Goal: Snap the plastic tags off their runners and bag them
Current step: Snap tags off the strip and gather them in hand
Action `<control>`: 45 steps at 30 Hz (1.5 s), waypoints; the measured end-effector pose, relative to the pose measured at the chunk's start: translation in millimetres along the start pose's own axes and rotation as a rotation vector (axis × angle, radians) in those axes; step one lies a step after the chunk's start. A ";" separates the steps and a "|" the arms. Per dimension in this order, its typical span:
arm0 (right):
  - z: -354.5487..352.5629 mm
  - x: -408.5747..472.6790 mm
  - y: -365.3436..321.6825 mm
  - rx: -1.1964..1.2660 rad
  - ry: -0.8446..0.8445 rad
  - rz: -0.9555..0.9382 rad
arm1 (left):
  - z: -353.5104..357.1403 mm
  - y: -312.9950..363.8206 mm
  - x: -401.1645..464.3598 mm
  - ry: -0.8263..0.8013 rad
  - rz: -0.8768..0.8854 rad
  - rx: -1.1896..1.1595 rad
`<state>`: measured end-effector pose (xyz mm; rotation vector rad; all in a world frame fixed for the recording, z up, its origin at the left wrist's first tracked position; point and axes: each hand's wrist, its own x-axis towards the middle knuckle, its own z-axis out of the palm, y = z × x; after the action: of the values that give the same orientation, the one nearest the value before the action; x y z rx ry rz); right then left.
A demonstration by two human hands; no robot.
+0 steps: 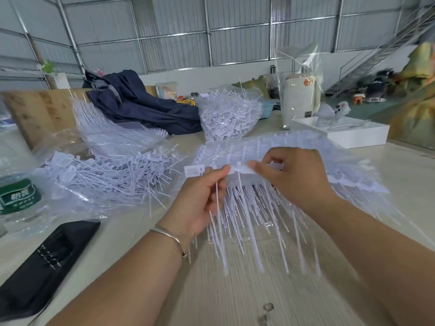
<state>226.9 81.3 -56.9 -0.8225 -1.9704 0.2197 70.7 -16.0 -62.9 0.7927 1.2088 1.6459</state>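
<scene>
Tag runner (282, 147) lies crosswise — tails toward viewer.

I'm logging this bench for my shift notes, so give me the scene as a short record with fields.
left hand: left hand pinches a tag by its stem
right hand: right hand grips the stack of runners
loose tags: piled on a clear bag at left
filled bag: bag of tags behind
table: pale wood table
other: green-label bottle, black case

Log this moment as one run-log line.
left hand: pinches tag | right hand: grips runner stack | loose tags: on open bag, left | step: snapping
</scene>
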 end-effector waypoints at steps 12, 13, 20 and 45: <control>1.3 2.0 6.4 0.090 -0.278 -0.074 | -1.3 -4.2 1.7 -0.029 -0.077 0.194; 2.7 1.1 6.7 0.085 -0.304 -0.079 | -1.9 -4.2 2.0 -0.034 -0.080 0.198; 1.9 1.9 10.8 0.482 -0.301 0.103 | -3.5 -3.4 4.1 -0.107 -0.045 0.199; 0.0 -6.6 -0.9 0.133 -0.281 -0.145 | 7.3 4.3 1.6 -0.011 -0.150 0.759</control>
<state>228.6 76.5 -61.1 -0.5844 -2.2400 0.3945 75.2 -12.4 -56.6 1.1239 1.8660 1.0379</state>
